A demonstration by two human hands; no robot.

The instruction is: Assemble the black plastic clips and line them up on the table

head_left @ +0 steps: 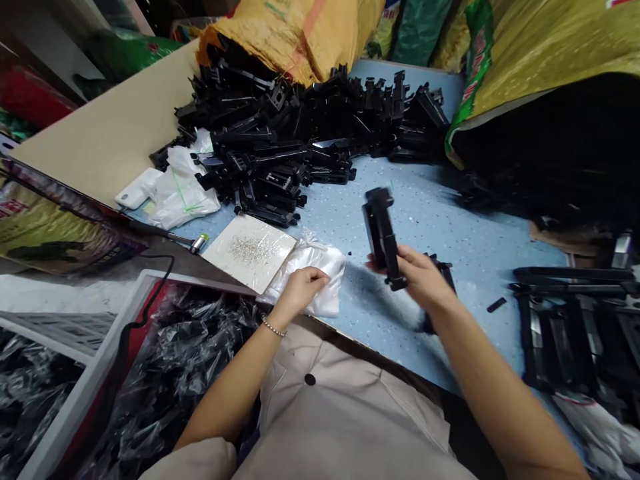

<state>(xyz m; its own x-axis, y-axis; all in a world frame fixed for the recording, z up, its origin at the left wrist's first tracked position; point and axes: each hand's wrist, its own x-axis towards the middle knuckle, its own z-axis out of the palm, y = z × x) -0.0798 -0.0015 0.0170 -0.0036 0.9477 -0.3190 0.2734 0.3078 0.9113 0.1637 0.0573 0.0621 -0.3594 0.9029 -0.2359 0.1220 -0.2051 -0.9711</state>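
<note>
My right hand (423,277) is closed round a long black plastic part (381,233), holding it upright above the blue speckled table (440,220). My left hand (301,288) rests with curled fingers on a white plastic bag (325,263) at the table's near edge, pinching into it. Beside that bag lies a white flat sheet (250,252) with a heap of tiny metal pieces on it. A big pile of the same black parts (300,133) covers the far middle of the table.
Yellow woven sacks (540,47) stand at the back and right. More black parts (575,320) lie stacked at the right. Crumpled white bags (183,187) and a white device (135,190) sit at left. A crate of black plastic wrap (165,373) stands below left.
</note>
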